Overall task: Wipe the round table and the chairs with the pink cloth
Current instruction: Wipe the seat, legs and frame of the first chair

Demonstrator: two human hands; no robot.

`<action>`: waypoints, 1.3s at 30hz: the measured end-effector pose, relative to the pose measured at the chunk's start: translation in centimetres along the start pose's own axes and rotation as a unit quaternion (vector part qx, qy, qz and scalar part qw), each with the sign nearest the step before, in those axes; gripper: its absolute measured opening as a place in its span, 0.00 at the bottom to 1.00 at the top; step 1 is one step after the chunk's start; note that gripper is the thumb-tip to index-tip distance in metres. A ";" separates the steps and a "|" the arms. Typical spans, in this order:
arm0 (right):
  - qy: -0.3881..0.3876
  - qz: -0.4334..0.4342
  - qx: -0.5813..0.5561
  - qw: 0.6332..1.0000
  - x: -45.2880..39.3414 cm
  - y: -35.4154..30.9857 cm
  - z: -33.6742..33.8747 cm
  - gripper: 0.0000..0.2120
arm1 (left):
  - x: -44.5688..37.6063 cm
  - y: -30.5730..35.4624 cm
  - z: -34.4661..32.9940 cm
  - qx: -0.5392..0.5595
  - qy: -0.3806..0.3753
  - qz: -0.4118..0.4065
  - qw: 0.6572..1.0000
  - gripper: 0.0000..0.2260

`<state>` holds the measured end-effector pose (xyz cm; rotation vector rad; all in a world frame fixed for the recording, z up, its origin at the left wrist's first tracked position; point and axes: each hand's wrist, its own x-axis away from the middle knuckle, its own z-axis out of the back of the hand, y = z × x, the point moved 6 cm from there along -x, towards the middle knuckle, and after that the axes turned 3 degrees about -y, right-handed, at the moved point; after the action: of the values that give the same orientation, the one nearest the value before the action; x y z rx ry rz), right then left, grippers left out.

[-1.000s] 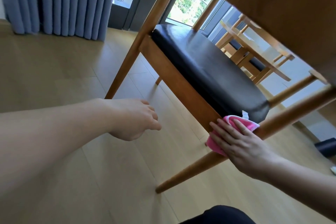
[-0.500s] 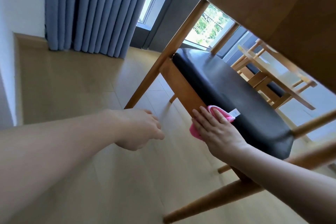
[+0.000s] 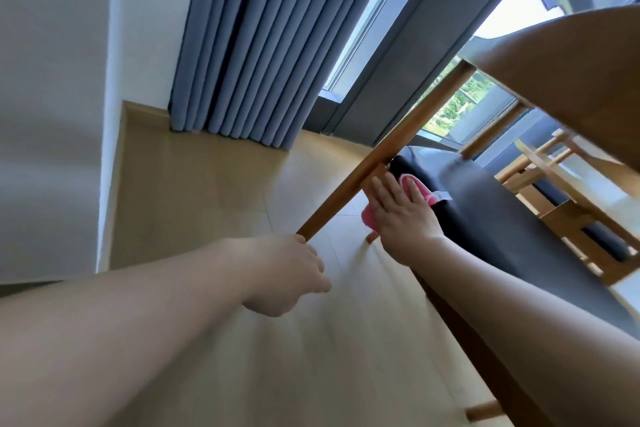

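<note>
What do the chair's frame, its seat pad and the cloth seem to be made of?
Chair frame: wood, smooth honey-brown finish, likely varnished. Seat pad: black leather or vinyl, shown by its soft sheen; which one is unclear. Pink cloth: soft fabric with a white tag, perhaps microfibre.

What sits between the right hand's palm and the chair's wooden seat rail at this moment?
The pink cloth: in the head view the right hand presses it flat against the chair, fingers straight.

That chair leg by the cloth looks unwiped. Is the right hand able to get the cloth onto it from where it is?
Probably yes: the right hand presses the pink cloth on the seat edge right beside the leg, with nothing between.
</note>
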<state>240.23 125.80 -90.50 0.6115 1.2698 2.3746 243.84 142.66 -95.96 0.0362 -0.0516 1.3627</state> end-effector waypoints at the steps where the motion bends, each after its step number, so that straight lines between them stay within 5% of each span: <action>1: 0.004 0.000 0.006 1.000 -1.0 0.0 0.4 0.33 | 0.1 -0.5 -0.2 0.004 0.001 0.008 1.000 0.18; 9: 0.011 -0.036 -0.018 0.999 -8.1 0.4 1.9 0.31 | 0.4 -2.0 -1.2 0.008 0.009 0.023 1.000 0.16; 18: 0.039 -0.006 -0.027 0.999 -5.8 -0.1 1.6 0.31 | 0.3 -2.3 -1.2 0.025 0.001 0.020 0.999 0.17; 39: 0.075 0.098 -0.027 0.992 21.5 0.7 -7.9 0.30 | -3.0 8.7 4.0 -0.017 -0.005 -0.101 0.995 0.20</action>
<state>218.00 131.12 -89.60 0.5745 1.2536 2.6520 234.64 141.33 -92.16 0.0193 -0.0768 1.1589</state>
